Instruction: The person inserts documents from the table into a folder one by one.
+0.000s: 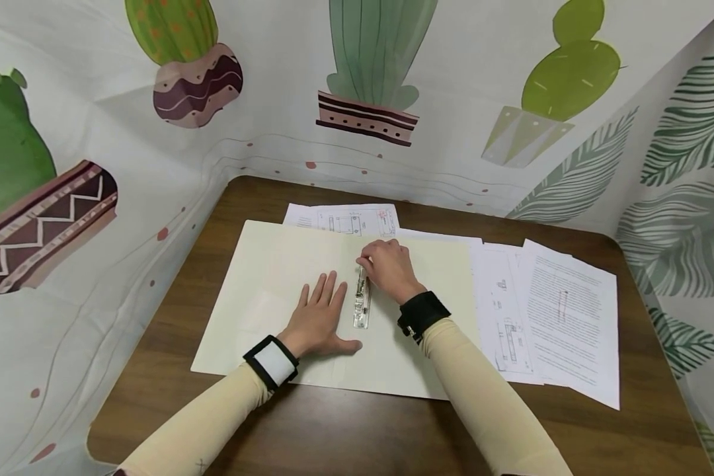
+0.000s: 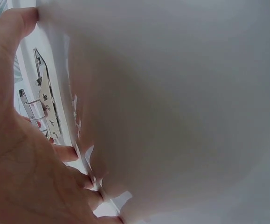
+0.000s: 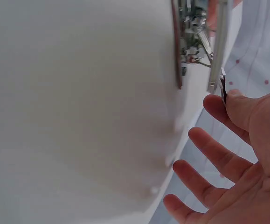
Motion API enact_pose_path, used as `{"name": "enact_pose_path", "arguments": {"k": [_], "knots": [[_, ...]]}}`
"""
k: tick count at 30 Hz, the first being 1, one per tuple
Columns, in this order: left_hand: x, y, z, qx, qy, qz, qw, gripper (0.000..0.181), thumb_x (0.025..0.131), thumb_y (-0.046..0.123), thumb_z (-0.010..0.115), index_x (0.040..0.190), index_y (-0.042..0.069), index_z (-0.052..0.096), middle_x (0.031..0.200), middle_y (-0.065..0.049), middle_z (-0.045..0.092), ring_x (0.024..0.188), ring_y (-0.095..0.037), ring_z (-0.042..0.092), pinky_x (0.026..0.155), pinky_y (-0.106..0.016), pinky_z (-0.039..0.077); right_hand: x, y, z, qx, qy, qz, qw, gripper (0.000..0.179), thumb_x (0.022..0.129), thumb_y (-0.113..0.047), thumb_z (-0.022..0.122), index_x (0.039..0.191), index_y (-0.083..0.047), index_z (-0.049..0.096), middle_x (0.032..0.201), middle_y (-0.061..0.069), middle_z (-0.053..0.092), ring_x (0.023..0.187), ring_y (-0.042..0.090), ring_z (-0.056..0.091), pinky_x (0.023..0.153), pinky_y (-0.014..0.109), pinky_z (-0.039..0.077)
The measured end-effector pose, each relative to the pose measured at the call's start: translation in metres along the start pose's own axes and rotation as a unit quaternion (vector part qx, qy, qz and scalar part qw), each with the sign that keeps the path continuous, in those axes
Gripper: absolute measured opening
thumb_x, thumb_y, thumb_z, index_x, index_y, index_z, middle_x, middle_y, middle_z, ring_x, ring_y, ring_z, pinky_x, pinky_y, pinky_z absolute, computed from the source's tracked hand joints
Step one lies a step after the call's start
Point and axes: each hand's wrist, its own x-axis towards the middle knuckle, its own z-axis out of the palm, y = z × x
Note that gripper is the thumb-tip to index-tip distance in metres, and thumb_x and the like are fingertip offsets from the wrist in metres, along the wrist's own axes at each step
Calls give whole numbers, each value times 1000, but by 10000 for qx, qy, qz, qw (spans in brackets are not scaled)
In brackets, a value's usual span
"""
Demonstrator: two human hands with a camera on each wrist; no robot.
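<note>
- Cream folder lies open on a brown table; silvery metal clip near its middle.
- Left hand lies spread on the folder.
- Right hand pinches the clip's far end, partly hiding it.

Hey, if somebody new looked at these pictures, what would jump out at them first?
Probably the big cactus pictures on the white cloth beyond the table. Next, the cream folder lying open on the table: the left hand is spread on it, while the right hand pinches the far end of the shiny metal clip around its middle.
</note>
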Motion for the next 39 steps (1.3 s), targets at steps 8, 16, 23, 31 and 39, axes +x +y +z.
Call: {"name": "enact_pose_path", "arguments": {"k": [8, 16, 23, 31, 39], "knots": [[-2, 3, -4, 50, 19, -2, 10000, 124, 75, 77, 70, 163, 3, 23, 171, -22, 3, 157, -40, 3, 122, -63, 9, 3, 6, 6, -8, -54, 16, 10000, 21, 102, -30, 66, 103, -15, 79, 123, 5, 71, 120, 37, 58, 96, 56, 48], [-2, 2, -4, 63, 26, 7, 10000, 125, 75, 78, 70, 163, 3, 23, 171, -22, 3, 157, -40, 2, 122, -63, 9, 2, 7, 10, -63, -29, 50, 10000, 21, 102, -30, 66, 106, -14, 79, 128, 7, 68, 119, 36, 57, 97, 56, 48], [2, -2, 3, -20, 42, 46, 10000, 125, 75, 77, 70, 163, 3, 22, 171, -21, 1, 157, -39, -1, 123, -63, 6, 2, 8, 14, -53, -12, 135, 9999, 20, 101, -31, 67, 106, -15, 79, 129, 6, 67, 119, 35, 56, 97, 54, 47], [-1, 2, -3, 73, 81, 17, 9999, 124, 74, 78, 70, 162, 3, 24, 171, -22, 5, 157, -40, 3, 122, -64, 9, 2, 10, 16, -173, 49, 96, 9998, 20, 101, -33, 67, 105, -16, 78, 129, 5, 67, 119, 35, 56, 97, 55, 48], [-2, 3, -2, 167, 100, -10, 9998, 124, 74, 79, 70, 162, 4, 25, 171, -21, 6, 157, -40, 5, 122, -63, 11, 0, 9, 16, -191, 50, 88, 9998, 21, 101, -33, 67, 106, -15, 77, 129, 6, 67, 120, 35, 56, 98, 54, 47]]}}
